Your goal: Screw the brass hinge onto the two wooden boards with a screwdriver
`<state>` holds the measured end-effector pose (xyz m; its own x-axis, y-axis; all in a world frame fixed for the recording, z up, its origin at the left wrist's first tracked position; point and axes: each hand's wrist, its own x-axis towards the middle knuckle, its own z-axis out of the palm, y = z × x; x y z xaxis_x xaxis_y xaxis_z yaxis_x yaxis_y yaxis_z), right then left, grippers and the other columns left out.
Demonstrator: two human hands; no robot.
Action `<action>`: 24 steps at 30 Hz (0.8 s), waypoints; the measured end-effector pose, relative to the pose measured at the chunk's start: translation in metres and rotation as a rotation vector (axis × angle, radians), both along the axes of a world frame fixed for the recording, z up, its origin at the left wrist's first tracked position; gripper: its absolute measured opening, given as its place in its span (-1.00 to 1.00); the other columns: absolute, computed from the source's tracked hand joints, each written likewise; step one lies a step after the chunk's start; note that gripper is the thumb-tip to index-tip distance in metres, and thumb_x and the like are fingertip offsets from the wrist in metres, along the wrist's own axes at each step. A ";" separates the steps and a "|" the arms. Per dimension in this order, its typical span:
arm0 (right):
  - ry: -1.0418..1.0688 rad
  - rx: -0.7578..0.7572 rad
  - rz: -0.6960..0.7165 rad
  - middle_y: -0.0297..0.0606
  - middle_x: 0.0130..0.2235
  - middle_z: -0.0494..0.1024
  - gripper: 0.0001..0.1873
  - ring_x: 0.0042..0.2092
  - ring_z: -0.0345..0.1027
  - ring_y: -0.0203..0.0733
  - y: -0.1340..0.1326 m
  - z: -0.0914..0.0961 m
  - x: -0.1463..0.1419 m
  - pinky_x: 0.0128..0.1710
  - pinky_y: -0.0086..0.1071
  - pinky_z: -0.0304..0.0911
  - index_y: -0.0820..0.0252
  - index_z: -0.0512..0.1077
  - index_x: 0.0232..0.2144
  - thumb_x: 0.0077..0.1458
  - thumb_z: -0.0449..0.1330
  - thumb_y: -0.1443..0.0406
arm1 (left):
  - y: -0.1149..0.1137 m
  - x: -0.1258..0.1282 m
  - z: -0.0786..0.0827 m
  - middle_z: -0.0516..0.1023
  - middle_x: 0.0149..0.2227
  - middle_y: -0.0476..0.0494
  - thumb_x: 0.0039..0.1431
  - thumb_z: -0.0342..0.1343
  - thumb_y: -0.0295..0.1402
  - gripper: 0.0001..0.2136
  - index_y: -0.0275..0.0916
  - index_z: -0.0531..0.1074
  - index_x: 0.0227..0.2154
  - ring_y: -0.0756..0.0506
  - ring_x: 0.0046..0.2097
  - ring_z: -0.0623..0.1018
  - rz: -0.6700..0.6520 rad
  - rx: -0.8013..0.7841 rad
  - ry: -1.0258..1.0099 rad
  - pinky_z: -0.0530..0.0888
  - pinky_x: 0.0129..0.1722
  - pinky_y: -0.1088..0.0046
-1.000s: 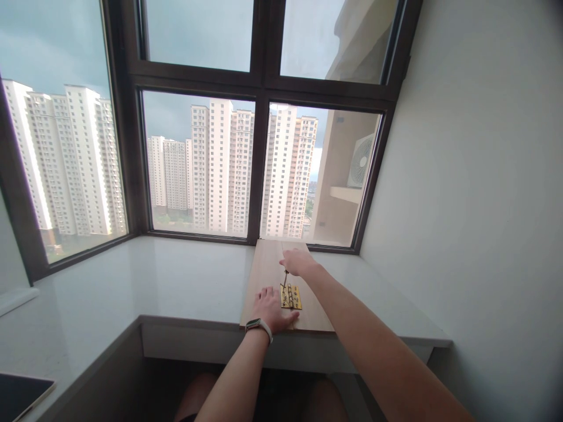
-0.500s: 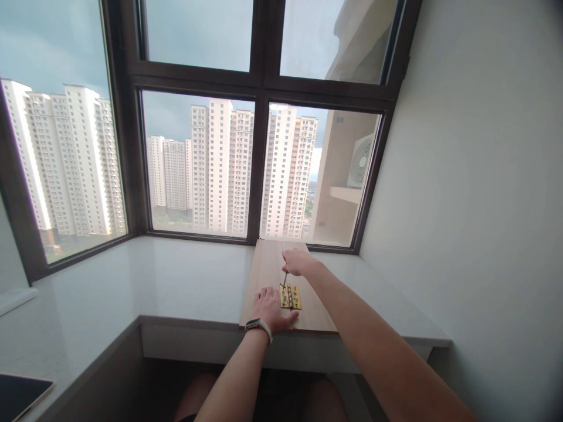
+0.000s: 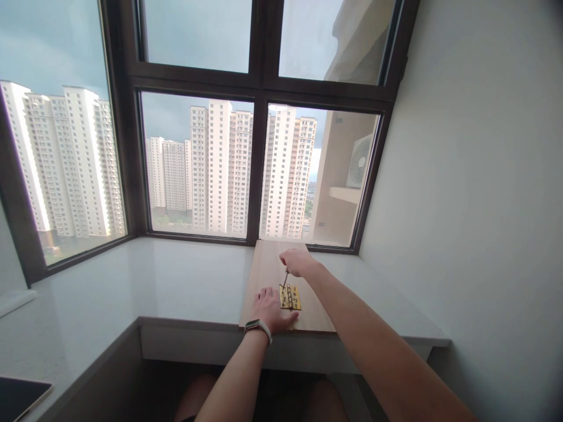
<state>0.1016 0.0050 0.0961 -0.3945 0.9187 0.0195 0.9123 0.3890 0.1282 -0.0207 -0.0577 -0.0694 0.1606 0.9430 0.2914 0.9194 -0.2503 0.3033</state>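
A brass-coloured hinge (image 3: 295, 298) lies unfolded on a light wooden board (image 3: 264, 266), across the seam between its two parts. My right hand (image 3: 297, 261) is closed around a screwdriver (image 3: 286, 278). The handle is hidden in the fingers; the thin shaft slants down, and its tip meets the upper left corner of the hinge. Flat on the board, my left hand (image 3: 269, 309) has its fingers stretched out beside the hinge's left edge, the thumb just below it. Small dark spots, perhaps screws or holes, show on both hinge leaves.
The board rests on a white windowsill (image 3: 193, 275), its near end at the sill's front edge. Dark window frames (image 3: 259, 164) rise behind it, and a pale wall (image 3: 475, 193) stands at the right. A dark flat device (image 3: 21, 395) lies at the lower left.
My right hand has turned a little and shifted slightly left, with the screwdriver tip still at the hinge's corner. My left hand stays in place.
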 end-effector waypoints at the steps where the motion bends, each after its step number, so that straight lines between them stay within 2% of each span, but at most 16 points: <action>1: 0.003 -0.005 0.012 -0.13 -0.03 0.56 -0.77 -0.04 0.45 -0.08 0.000 0.000 0.000 -0.16 -0.36 0.27 0.09 0.50 -0.15 0.11 0.28 0.38 | 0.000 0.000 0.000 0.35 0.21 -0.38 -0.05 -0.09 0.38 -0.12 -0.22 0.36 0.14 -0.41 0.23 0.27 0.001 0.006 0.000 0.17 0.21 0.05; 3: 0.015 -0.011 0.017 -0.12 0.01 0.54 -0.73 -0.01 0.44 -0.08 0.000 -0.001 0.001 -0.14 -0.37 0.27 0.10 0.48 -0.09 0.12 0.29 0.36 | 0.000 0.000 -0.001 0.35 0.21 -0.38 -0.05 -0.08 0.37 -0.14 -0.21 0.36 0.13 -0.42 0.23 0.27 0.003 0.013 -0.002 0.17 0.21 0.05; 6: 0.026 -0.007 -0.034 0.00 0.08 0.49 -0.56 0.00 0.44 -0.01 0.000 -0.003 0.002 -0.14 -0.31 0.29 0.14 0.41 0.07 0.17 0.28 0.14 | 0.000 0.001 -0.001 0.33 0.24 -0.38 -0.05 -0.07 0.36 -0.14 -0.20 0.36 0.14 -0.42 0.26 0.25 0.006 0.003 -0.005 0.15 0.23 0.05; 9: 0.018 0.012 -0.096 0.10 0.06 0.50 -0.51 0.00 0.46 0.08 0.001 -0.004 0.002 -0.15 -0.25 0.32 0.21 0.41 0.09 0.28 0.12 0.01 | -0.001 0.001 0.000 0.31 0.25 -0.38 -0.04 -0.09 0.37 -0.12 -0.22 0.33 0.17 -0.43 0.27 0.22 0.004 -0.012 -0.001 0.12 0.24 0.04; 12: 0.004 0.033 -0.124 0.13 0.00 0.53 -0.58 0.00 0.47 0.09 0.003 -0.005 0.000 -0.12 -0.22 0.32 0.25 0.49 -0.02 0.34 0.06 0.07 | -0.001 0.001 0.002 0.29 0.27 -0.37 -0.04 -0.11 0.37 -0.11 -0.22 0.32 0.19 -0.43 0.28 0.20 -0.001 -0.024 0.006 0.09 0.25 0.04; 15: -0.007 0.042 -0.109 0.13 0.00 0.54 -0.66 0.00 0.47 0.09 0.004 -0.004 -0.001 -0.08 -0.21 0.31 0.26 0.51 -0.07 0.27 0.17 0.13 | -0.002 0.000 0.003 0.28 0.27 -0.36 -0.04 -0.12 0.38 -0.10 -0.21 0.30 0.20 -0.42 0.28 0.20 0.000 -0.033 0.011 0.10 0.25 0.05; 19: -0.002 0.041 -0.046 0.00 -0.03 0.56 -0.78 -0.01 0.47 0.03 0.001 -0.001 -0.003 -0.07 -0.24 0.30 0.19 0.51 -0.11 0.18 0.26 0.28 | -0.002 0.000 0.004 0.31 0.26 -0.35 -0.05 -0.11 0.38 -0.10 -0.20 0.32 0.18 -0.41 0.26 0.23 -0.002 -0.031 0.004 0.13 0.25 0.04; 22: 0.019 0.046 0.000 -0.09 0.02 0.54 -0.73 0.01 0.45 -0.07 -0.002 -0.001 -0.004 -0.07 -0.33 0.29 0.14 0.48 -0.09 0.13 0.27 0.40 | -0.003 0.000 0.005 0.32 0.25 -0.36 -0.04 -0.11 0.38 -0.12 -0.20 0.33 0.17 -0.42 0.26 0.24 -0.008 -0.030 -0.005 0.15 0.24 0.03; 24: 0.034 0.042 0.010 -0.09 0.06 0.51 -0.69 0.01 0.45 -0.09 -0.003 -0.002 -0.004 -0.09 -0.37 0.29 0.14 0.46 -0.06 0.12 0.30 0.36 | -0.004 0.000 0.006 0.31 0.25 -0.37 -0.04 -0.11 0.38 -0.11 -0.22 0.32 0.18 -0.42 0.26 0.24 -0.010 -0.039 -0.002 0.14 0.25 0.03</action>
